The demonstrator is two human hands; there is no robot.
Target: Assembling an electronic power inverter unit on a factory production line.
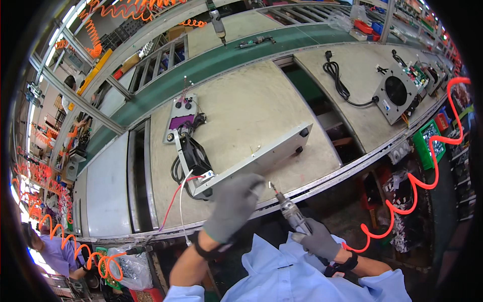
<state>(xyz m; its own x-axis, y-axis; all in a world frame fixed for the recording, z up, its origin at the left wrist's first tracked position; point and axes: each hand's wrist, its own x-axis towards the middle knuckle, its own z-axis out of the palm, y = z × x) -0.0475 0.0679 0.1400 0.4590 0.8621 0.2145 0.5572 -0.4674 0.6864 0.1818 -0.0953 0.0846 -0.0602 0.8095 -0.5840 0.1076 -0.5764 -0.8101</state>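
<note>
My right hand [319, 240], in a grey glove, is wrapped round a pneumatic screwdriver [293, 214] low at the bench's front edge. Its bit points up and left. Close to that bit is my left hand [234, 204], also gloved, with its fingers drawn together; anything pinched in them is too small to make out. Just beyond it a grey L-shaped metal panel [261, 156] stands on edge on the bench. A black fan [194, 153] sits at its left end, with red and white wires [182, 201] hanging over the edge. Behind the fan lies a grey unit with a purple part [182, 121].
A red coiled air hose [415, 181] loops at the right. Another fan assembly [395, 93] with a black power cord [338, 80] lies on the right board. A second driver [216, 22] hangs over the green belt [251, 48]. A green bin [430, 143] holds small parts.
</note>
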